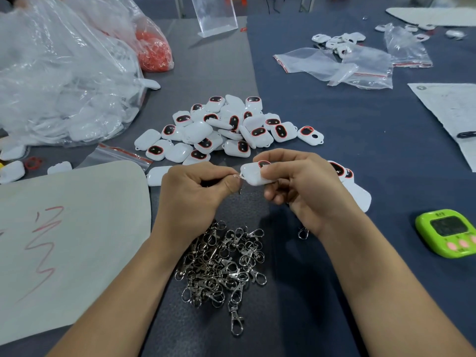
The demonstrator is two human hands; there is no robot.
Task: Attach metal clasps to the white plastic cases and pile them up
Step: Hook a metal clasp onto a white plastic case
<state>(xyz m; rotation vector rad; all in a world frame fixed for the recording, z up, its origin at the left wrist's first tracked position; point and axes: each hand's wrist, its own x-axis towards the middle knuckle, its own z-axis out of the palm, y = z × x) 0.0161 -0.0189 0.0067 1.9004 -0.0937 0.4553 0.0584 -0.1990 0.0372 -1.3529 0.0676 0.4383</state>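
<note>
Clasp heap (221, 264): a tangle of metal swivel clasps on the dark surface (322, 119), nearest of all, between the two forearms.
Stray clasp (303, 233): lies alone just under the right wrist.
White sheet (77, 228): left of the heap, with red scrawls on it.
Green timer (447, 233): on the right, well apart from the hands.
Left grip (195, 191): fingers curled, thumb and forefinger pinching a small metal clasp (239, 177), most of it hidden.
Right grip (301, 186): narrow, thumb and fingers closed round a white case (253, 173), held above the surface.
Meeting point: the clasp touches the left end of the case.
Cases under the right hand (356, 194): a few white ones, partly covered.
Case pile (224, 127): loose mound of white cases with dark, red-rimmed ovals, just beyond the hands.
Large clear bag (64, 81): far left, with white pieces inside.
Red-filled bag (154, 51): behind it.
Small zip bags (347, 65): far right, near more white cases.
</note>
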